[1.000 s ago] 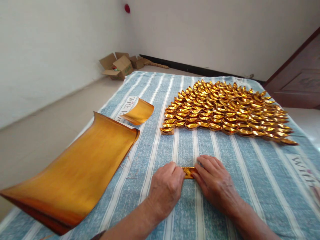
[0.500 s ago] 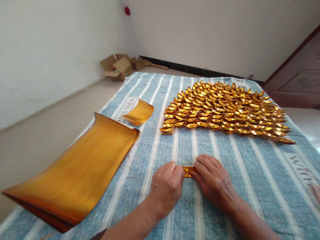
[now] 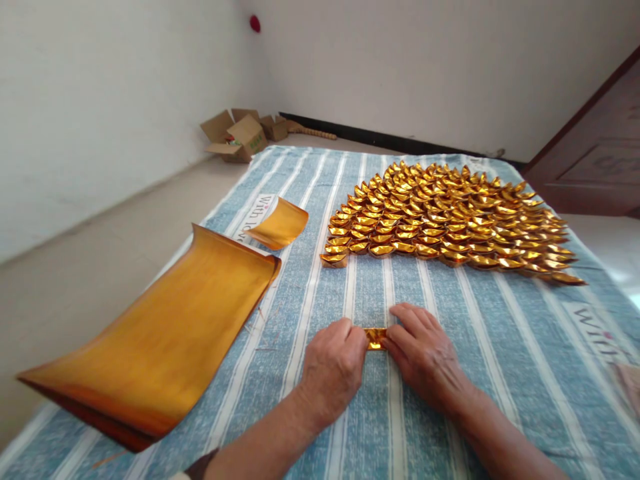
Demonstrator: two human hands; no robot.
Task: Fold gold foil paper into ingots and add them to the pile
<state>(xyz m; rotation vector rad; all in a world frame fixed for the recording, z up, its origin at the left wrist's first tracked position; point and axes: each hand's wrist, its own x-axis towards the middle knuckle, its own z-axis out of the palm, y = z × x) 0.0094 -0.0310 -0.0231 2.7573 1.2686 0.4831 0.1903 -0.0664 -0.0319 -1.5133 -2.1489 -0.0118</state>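
Note:
A small folded strip of shiny gold foil paper [image 3: 376,339] lies across the cloth between my two hands. My left hand [image 3: 336,360] is closed on its left end, the fingers curled under. At the right end, my right hand [image 3: 423,350] grips the strip with thumb and fingers, the upper fingers stretched a little forward. Both ends are hidden by the hands. Beyond them stand many folded gold paper ingots [image 3: 450,220] in tight curved rows. To the left lies a large curling stack of gold paper sheets [image 3: 155,333].
A smaller curled gold paper piece [image 3: 281,223] sits past the big stack. Everything rests on a blue and white striped cloth [image 3: 280,427]. Open cardboard boxes [image 3: 240,137] stand on the floor at the far left corner. A dark red door [image 3: 595,147] is at the right.
My right hand has shifted slightly left along the strip, so less foil shows between the hands. The view has moved a little.

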